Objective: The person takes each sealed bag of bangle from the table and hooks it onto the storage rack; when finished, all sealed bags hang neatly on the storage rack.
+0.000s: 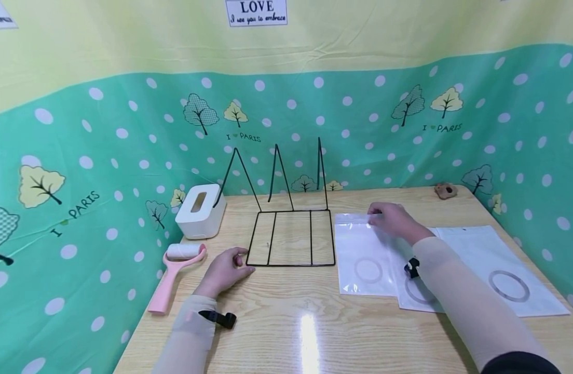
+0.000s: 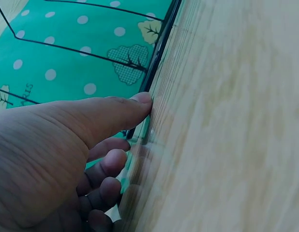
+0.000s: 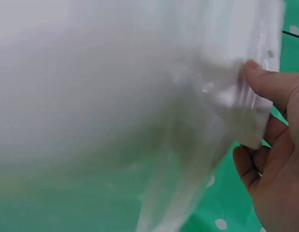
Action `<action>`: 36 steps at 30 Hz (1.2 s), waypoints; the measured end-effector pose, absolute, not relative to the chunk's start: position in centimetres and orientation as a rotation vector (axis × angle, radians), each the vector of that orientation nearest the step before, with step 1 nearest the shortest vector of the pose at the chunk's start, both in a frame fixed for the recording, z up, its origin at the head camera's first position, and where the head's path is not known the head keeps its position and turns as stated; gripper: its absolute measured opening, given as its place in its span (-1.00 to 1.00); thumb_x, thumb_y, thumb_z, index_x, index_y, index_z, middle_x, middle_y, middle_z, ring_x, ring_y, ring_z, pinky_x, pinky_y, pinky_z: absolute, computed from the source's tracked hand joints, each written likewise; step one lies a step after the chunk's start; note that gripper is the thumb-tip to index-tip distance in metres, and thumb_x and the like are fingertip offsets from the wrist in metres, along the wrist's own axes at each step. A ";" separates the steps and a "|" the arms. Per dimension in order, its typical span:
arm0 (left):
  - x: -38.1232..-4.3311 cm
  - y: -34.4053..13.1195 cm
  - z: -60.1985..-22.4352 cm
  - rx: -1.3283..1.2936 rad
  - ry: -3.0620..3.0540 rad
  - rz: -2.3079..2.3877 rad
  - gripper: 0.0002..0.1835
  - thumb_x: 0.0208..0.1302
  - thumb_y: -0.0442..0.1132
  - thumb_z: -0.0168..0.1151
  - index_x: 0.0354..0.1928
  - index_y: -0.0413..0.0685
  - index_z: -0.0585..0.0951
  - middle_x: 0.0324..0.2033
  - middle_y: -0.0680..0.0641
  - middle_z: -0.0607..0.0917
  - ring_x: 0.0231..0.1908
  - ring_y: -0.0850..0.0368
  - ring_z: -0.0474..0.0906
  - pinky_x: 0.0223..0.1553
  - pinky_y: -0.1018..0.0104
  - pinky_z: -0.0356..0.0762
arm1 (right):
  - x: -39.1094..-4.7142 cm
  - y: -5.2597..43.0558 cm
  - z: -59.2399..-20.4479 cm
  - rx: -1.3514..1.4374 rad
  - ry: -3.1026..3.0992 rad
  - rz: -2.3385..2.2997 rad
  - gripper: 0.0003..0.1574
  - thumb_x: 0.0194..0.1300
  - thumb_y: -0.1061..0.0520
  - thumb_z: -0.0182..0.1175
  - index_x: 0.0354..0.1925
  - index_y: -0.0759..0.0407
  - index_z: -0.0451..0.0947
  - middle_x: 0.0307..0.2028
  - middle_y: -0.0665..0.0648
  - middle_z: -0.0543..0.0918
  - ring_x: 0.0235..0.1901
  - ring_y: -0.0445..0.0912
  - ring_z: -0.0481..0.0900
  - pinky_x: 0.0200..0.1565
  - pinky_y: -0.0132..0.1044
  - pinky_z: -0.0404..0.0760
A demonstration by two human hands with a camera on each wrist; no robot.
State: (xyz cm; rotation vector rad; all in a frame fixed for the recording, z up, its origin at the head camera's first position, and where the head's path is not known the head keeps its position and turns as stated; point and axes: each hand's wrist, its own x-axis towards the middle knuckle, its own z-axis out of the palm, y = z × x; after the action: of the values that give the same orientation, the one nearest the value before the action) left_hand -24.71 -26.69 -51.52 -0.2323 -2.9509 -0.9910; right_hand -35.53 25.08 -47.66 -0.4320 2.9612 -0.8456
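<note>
On the near-left corner of a black wire rack (image 1: 291, 211): your left hand (image 1: 226, 271), thumb and index finger pinching the frame, remaining fingers curled in beneath the thumb. Purpose, by the look of it: to steady a light, open frame against sliding

Rack: one item, set flat on the bench (image 1: 277, 322) at about its middle, three peaked uprights standing along its far side. Placed so, presumably, that your two hands reach it equally well and its open front faces you

Left bag: one clear-fronted pouch (image 1: 361, 249), lying just right of the rack. Your right hand (image 1: 396, 223) pinches its top edge near the right corner, thumb on one face, fingers behind. The grip sits by the seal strip, probably because that end lifts easily

Middle bag (image 1: 410, 301): one, partly hidden under your right forearm; whether it overlaps its neighbour you cannot tell

Right bag (image 1: 482, 254): one, larger-looking, bearing a grey ring (image 1: 512, 299). All three lie flat in a row, seemingly to keep each within your right hand's reach

Set aside at left: one white tissue box (image 1: 193, 223); one pink lint roller (image 1: 164, 288), both apparently parked out of your way

Far right corner: one small brown object (image 1: 445, 190), kind unclear
</note>
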 end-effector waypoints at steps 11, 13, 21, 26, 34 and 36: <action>-24.8 -26.7 -51.9 -0.234 -2.919 -0.969 -0.44 0.20 -0.04 0.59 0.20 -0.06 0.67 -0.39 0.08 0.58 -0.39 0.17 0.47 -0.20 0.17 0.45 | -34.6 25.6 -45.2 -0.408 2.898 -1.248 -0.75 0.41 0.13 0.40 0.02 0.13 0.69 0.02 0.20 0.70 0.06 0.16 0.60 0.10 0.13 0.56; -24.8 -26.7 -52.0 -0.230 -2.918 -0.967 -0.45 0.20 -0.04 0.59 0.20 -0.05 0.67 -0.39 0.08 0.58 -0.39 0.16 0.47 -0.20 0.17 0.44 | -34.4 25.8 -44.8 -0.370 2.901 -1.280 -0.73 0.39 0.06 0.43 0.00 0.10 0.69 0.00 0.18 0.69 0.00 0.14 0.59 0.03 0.08 0.58; -24.8 -26.8 -52.1 -0.218 -2.908 -0.970 -0.48 0.21 -0.04 0.58 0.17 -0.02 0.69 -0.39 0.09 0.58 -0.40 0.17 0.46 -0.22 0.17 0.44 | -33.3 26.1 -44.2 -0.300 2.912 -1.428 -0.55 0.34 -0.20 0.45 -0.06 0.09 0.66 -0.13 0.21 0.66 -0.20 0.11 0.56 -0.25 -0.13 0.62; -24.8 -27.0 -52.2 -0.225 -2.900 -0.968 -0.49 0.22 -0.02 0.58 0.17 0.00 0.69 -0.40 0.11 0.57 -0.41 0.18 0.46 -0.23 0.18 0.43 | -32.2 25.8 -43.6 -0.272 2.917 -1.466 -0.56 0.41 -0.19 0.38 -0.02 0.11 0.64 -0.12 0.22 0.65 -0.21 0.11 0.55 -0.27 -0.17 0.63; -24.6 -26.9 -52.2 -0.213 -2.904 -0.986 -0.47 0.21 0.01 0.58 0.19 0.03 0.69 -0.40 0.11 0.57 -0.40 0.16 0.46 -0.21 0.16 0.43 | -29.9 26.2 -41.6 -0.293 2.909 -1.494 -0.57 0.45 -0.13 0.36 0.03 0.16 0.64 -0.08 0.26 0.68 -0.19 0.13 0.58 -0.23 -0.23 0.66; -24.6 -26.9 -52.2 -0.212 -2.902 -0.987 -0.47 0.21 0.01 0.58 0.19 0.02 0.69 -0.40 0.11 0.57 -0.41 0.16 0.46 -0.21 0.16 0.43 | -29.5 26.4 -41.2 -0.307 2.913 -1.498 -0.54 0.42 -0.16 0.38 0.01 0.17 0.65 -0.10 0.26 0.68 -0.20 0.12 0.59 -0.23 -0.26 0.67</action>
State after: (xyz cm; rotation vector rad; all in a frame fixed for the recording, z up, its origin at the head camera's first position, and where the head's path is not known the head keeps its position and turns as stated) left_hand -24.59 -26.91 -52.21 -0.2122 -2.9023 -0.9866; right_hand -29.50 26.38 -41.22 -0.3070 2.9130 -1.4978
